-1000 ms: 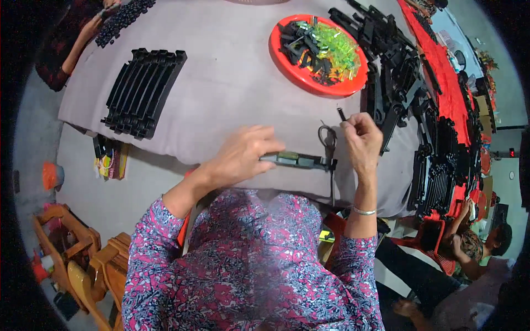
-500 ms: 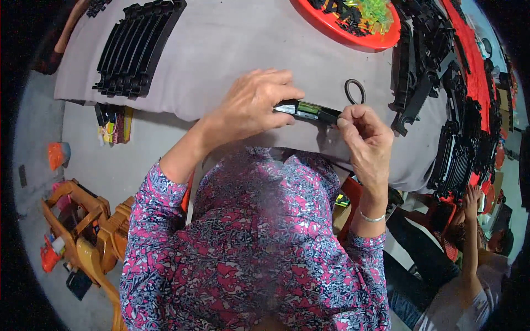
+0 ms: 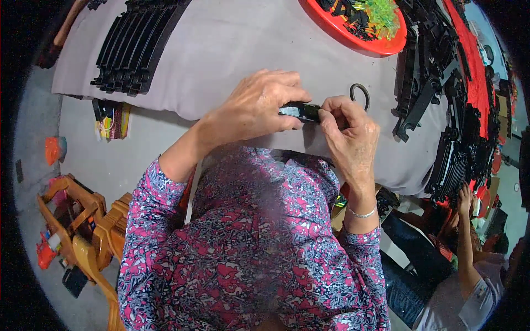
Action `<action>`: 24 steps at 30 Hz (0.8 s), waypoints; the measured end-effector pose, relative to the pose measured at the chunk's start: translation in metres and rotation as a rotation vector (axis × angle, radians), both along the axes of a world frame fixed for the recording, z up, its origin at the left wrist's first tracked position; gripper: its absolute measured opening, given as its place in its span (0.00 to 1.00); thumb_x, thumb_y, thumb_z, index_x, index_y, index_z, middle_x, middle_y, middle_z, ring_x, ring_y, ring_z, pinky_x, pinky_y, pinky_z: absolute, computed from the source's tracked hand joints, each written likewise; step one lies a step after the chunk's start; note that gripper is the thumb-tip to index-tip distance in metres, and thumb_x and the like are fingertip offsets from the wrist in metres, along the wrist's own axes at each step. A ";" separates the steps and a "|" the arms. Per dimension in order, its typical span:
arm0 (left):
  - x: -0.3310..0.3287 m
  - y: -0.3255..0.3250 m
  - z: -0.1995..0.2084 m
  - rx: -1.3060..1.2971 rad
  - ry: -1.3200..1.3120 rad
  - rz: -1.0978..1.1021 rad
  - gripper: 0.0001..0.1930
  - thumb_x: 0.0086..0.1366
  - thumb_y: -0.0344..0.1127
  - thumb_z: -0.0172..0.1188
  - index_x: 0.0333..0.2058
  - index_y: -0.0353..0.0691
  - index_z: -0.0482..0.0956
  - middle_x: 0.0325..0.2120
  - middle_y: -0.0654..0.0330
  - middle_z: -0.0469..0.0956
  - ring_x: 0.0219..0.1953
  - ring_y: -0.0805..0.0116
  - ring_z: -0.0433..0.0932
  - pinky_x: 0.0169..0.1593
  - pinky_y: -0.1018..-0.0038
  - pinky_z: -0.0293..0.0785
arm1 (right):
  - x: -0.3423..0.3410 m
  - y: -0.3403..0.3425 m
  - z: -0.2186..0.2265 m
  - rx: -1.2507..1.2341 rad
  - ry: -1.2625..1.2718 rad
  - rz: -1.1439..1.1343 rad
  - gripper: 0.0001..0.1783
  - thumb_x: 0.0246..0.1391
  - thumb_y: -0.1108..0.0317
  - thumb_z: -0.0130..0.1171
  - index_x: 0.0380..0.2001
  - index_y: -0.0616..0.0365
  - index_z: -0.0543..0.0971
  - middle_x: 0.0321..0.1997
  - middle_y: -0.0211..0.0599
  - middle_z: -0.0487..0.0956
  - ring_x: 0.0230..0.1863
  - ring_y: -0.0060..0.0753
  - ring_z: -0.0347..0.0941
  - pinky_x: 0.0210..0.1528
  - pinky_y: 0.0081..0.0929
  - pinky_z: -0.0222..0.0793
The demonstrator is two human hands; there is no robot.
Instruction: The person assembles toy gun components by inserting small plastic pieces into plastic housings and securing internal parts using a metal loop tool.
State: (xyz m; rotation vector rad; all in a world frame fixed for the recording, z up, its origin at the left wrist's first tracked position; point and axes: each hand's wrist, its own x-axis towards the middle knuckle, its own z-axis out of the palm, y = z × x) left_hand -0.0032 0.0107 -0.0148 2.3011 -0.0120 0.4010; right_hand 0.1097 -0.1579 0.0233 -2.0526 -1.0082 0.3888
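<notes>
Over the near edge of the grey cloth-covered table (image 3: pixel 221 55), my left hand (image 3: pixel 262 103) grips a slim black plastic part (image 3: pixel 301 112), fingers on the far side and thumb on the near side. My right hand (image 3: pixel 353 129) is closed at the part's right portion, thumb and index finger pinched on or against it. Whether a small piece sits between those fingertips cannot be made out. Just beyond the right hand, a dark ring-shaped handle (image 3: pixel 367 95) lies on the cloth; whatever joins it is hidden.
A red basin (image 3: pixel 381 51) of small black and yellow-green pieces stands far right. Black curved plastic parts (image 3: pixel 130 52) lie in a row at far left; more black parts (image 3: pixel 422 99) pile up on the right. Another person's arm (image 3: pixel 468 237) shows at lower right, wooden furniture (image 3: pixel 91 237) at lower left.
My right hand has shifted left along the black part, closer to my left hand. The green strip seen in the part earlier is now mostly covered or in shade.
</notes>
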 end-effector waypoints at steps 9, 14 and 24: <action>0.003 0.007 0.000 -0.052 0.035 -0.062 0.16 0.56 0.41 0.64 0.38 0.35 0.81 0.29 0.53 0.74 0.36 0.52 0.75 0.42 0.60 0.69 | -0.008 0.003 -0.011 -0.045 -0.121 -0.040 0.05 0.49 0.74 0.60 0.30 0.57 0.76 0.23 0.39 0.75 0.26 0.44 0.71 0.33 0.42 0.66; 0.012 0.005 0.002 -0.073 0.089 -0.090 0.13 0.61 0.39 0.60 0.38 0.35 0.81 0.30 0.52 0.76 0.38 0.51 0.76 0.42 0.60 0.70 | -0.011 0.004 -0.010 -0.061 -0.216 -0.067 0.07 0.49 0.72 0.59 0.33 0.57 0.75 0.23 0.41 0.75 0.27 0.47 0.72 0.34 0.44 0.67; 0.017 -0.002 0.008 -0.002 0.198 0.017 0.11 0.57 0.38 0.60 0.34 0.37 0.83 0.28 0.54 0.75 0.35 0.52 0.77 0.38 0.60 0.71 | -0.006 -0.001 -0.007 -0.099 -0.338 -0.084 0.07 0.48 0.68 0.63 0.29 0.56 0.77 0.21 0.39 0.77 0.26 0.46 0.75 0.33 0.42 0.68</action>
